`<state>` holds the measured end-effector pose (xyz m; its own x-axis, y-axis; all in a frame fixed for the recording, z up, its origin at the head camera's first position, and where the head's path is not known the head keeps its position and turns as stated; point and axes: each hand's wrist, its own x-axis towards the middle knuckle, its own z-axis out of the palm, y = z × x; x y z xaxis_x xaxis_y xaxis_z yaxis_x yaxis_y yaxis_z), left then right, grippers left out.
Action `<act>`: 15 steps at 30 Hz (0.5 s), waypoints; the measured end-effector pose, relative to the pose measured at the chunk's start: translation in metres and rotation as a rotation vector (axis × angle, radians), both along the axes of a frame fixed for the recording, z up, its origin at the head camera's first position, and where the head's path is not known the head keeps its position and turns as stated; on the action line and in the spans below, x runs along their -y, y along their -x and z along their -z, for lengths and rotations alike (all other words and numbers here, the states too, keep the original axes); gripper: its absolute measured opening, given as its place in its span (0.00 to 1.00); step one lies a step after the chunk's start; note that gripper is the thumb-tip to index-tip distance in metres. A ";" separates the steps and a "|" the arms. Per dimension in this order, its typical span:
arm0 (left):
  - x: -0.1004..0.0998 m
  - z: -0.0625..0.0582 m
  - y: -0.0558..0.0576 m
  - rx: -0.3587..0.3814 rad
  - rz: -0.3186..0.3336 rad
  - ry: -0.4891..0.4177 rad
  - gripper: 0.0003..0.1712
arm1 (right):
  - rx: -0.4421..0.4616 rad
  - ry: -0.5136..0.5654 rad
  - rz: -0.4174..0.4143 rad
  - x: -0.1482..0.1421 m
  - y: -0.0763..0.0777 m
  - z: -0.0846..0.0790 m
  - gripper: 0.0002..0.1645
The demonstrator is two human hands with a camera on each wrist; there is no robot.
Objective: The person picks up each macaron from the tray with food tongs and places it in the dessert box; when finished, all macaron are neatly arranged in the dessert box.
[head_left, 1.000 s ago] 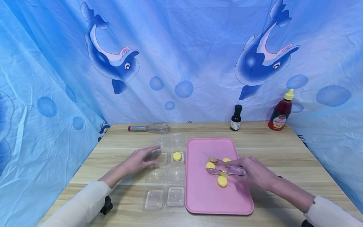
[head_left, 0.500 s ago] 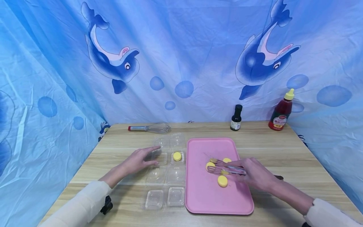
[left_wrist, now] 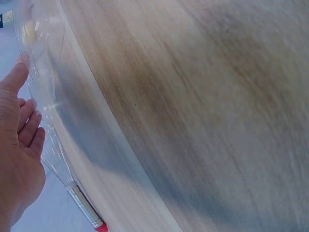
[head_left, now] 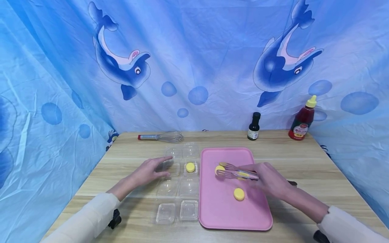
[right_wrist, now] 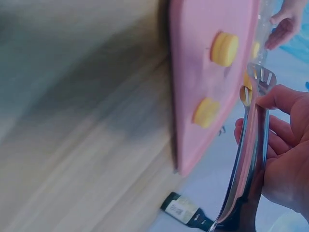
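Note:
My right hand (head_left: 271,180) holds metal tongs (right_wrist: 253,150) over the pink tray (head_left: 218,216). Between the tong tips is a yellow macaron (head_left: 219,170), partly covered by the slotted ends. Another macaron (head_left: 239,194) lies on the tray nearer me; a further macaron (right_wrist: 206,112) shows on the tray in the right wrist view, mostly hidden behind the tongs from the head. My left hand (head_left: 150,172) rests with extended fingers at the left side of the clear plastic boxes (head_left: 167,187). One box compartment contains a macaron (head_left: 190,167).
A whisk (head_left: 161,136) lies along the table's back edge. Behind the tray stand a small dark bottle (head_left: 253,126) and a red sauce bottle (head_left: 302,119) with a yellow cap. A blue dolphin-print curtain (head_left: 194,67) hangs behind the table (head_left: 121,209).
My right hand has moved the tongs left and slightly away from me, and the macaron at their tips has shifted the same way. The left hand has stayed in place.

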<state>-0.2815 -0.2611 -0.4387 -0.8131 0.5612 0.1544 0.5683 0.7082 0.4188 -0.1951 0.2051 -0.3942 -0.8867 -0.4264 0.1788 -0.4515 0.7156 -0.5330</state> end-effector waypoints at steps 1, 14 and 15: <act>0.000 0.000 0.000 -0.002 0.000 0.002 0.43 | -0.011 0.000 -0.005 0.003 0.002 -0.002 0.33; 0.000 -0.001 0.000 0.001 -0.005 0.013 0.43 | -0.095 0.058 -0.163 0.069 0.040 -0.008 0.29; 0.000 -0.001 0.000 0.003 -0.005 0.012 0.43 | -0.098 0.054 -0.170 0.075 0.043 -0.008 0.29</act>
